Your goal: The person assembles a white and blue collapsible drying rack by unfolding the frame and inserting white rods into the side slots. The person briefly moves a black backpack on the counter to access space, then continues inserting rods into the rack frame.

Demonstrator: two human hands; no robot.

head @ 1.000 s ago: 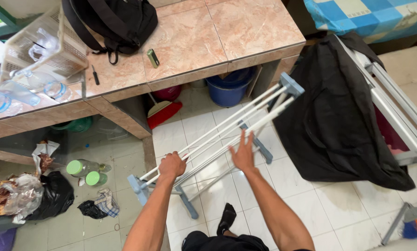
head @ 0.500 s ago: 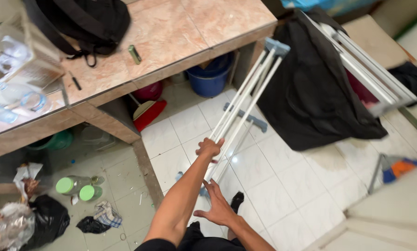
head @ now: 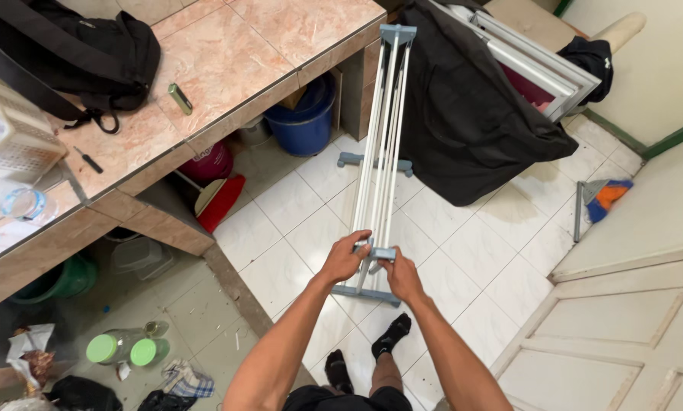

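We've got the folded white drying rack point(head: 382, 129) upright on the tile floor point(head: 463, 251) betw. counter point(head: 227, 68) & black cloth point(head: 463, 106), left hand point(head: 344, 257) & right hand point(head: 400, 275) w/ fingers curled tight round its near end bar; mid-reposition, we'd judge, needing a steady two-hand grip next.

A black backpack point(head: 90, 53) lies on the tiled counter point(head: 281, 38) above a blue bucket point(head: 307, 122).
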